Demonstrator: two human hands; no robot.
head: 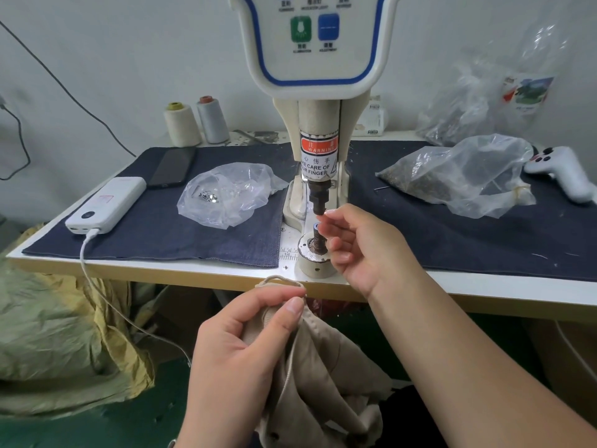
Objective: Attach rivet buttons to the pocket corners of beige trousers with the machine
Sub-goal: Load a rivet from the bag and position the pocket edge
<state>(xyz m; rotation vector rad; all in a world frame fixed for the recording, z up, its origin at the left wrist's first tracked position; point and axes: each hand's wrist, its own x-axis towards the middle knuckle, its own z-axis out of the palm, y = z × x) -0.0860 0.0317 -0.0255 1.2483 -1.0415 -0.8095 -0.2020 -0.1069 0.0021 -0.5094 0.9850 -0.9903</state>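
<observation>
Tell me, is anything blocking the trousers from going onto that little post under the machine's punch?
Yes: the right hand is at the punch, fingertips just above the lower post. The left hand holds the beige trousers below the table edge. Nothing else visible intervenes.

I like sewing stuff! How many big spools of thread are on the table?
2. The cream thread spool stands at the back left by the wall, and the grey thread spool stands beside it on its right. Others may hide behind the machine.
</observation>
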